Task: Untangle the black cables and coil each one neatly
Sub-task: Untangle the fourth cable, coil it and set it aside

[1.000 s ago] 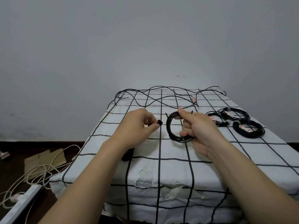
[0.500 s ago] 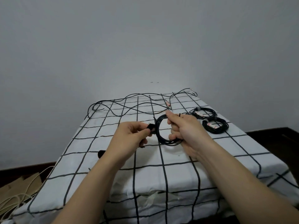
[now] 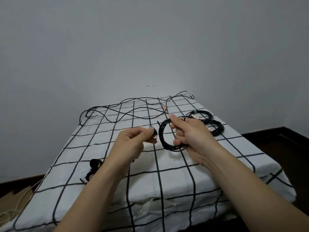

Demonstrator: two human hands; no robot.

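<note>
right hand [image 3: 190, 136] apparently around cable coil [image 3: 161, 136]

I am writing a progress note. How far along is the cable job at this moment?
Done: a far coil and a nearer coil lie on the table at its right. In hand: the right hand grips a third coil, and the left hand pinches a small black piece beside it, perhaps a tie. Left: loose cables sprawl across the far side, not yet coiled.
</note>
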